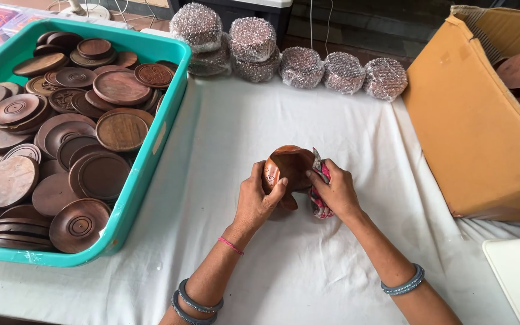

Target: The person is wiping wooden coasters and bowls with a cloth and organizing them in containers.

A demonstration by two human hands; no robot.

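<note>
Over the middle of the white-clothed surface (224, 138), the left hand (259, 198) is clamped around the side of a rounded brown wooden piece (289, 165), held just above the cloth, while the right hand (335, 191) presses a patterned rag (319, 198) against its other side. Judging from this, the rubbing goes best if the left hand turns the piece slowly and grips it firmly, so the rag covers every curve without slipping off toward the teal tray (151, 150) of wooden discs (100, 174).
</note>
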